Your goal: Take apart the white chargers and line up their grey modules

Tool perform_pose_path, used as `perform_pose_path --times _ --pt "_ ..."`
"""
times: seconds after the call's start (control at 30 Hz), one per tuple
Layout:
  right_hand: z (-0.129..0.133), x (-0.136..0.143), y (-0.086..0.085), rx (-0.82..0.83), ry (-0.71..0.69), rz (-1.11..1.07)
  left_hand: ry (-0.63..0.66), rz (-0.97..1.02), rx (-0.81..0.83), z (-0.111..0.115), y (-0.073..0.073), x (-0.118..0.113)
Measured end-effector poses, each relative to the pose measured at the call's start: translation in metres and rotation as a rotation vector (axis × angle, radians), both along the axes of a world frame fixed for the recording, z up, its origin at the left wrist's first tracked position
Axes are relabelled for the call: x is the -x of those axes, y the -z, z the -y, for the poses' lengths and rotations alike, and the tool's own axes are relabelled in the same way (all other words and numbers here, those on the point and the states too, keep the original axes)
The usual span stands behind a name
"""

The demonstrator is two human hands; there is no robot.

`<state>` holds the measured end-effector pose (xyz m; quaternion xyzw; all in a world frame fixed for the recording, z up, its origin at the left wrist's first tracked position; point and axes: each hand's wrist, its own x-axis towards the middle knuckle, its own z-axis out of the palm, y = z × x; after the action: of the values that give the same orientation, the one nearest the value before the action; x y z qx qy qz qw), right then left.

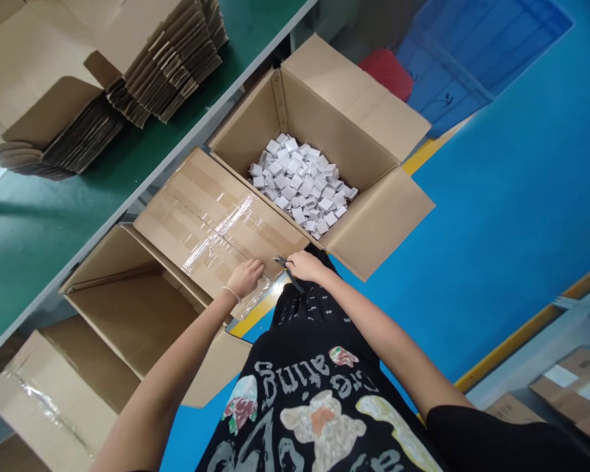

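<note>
My right hand is closed around a pair of cutting pliers. Their jaws point left over the near edge of a taped cardboard box, and a dark handle hangs below my fingers. Just left of the jaws, my left hand rests at the top of that same box with its fingers curled together. Whatever those fingers pinch, if anything, is too small to make out. Clear tape strips shine across the closed flaps.
Beyond on the right, an open carton holds many small white plastic pieces. An open box stands to the left. Flattened cardboard is stacked on the green surface. A blue crate and red container lie further off.
</note>
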<state>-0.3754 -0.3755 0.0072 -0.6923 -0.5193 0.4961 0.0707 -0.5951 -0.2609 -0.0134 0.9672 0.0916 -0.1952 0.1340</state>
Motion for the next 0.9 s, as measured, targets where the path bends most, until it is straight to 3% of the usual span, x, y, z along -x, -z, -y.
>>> perform_pose_path --times 0.27,0.37,0.5,0.67,0.77,0.9 --pt "-0.020 -0.023 -0.009 0.003 -0.102 0.063 -0.049 -0.026 0.093 -0.002 -0.002 -0.016" --pt "-0.027 -0.027 -0.012 0.018 -0.182 0.073 -0.131 0.005 0.143 -0.003 -0.008 -0.008" --pt "-0.049 -0.010 -0.009 0.074 -0.330 0.057 -0.434 0.064 0.096 0.008 -0.025 0.030" --pt "-0.077 0.024 -0.004 0.157 -0.486 0.046 -0.910 0.114 -0.061 0.049 -0.038 0.071" --pt "-0.088 0.036 -0.008 0.197 -0.543 0.078 -1.084 0.121 -0.101 0.071 -0.035 0.067" --pt "-0.094 0.046 -0.019 0.230 -0.579 0.137 -1.202 0.123 -0.098 0.077 -0.028 0.042"
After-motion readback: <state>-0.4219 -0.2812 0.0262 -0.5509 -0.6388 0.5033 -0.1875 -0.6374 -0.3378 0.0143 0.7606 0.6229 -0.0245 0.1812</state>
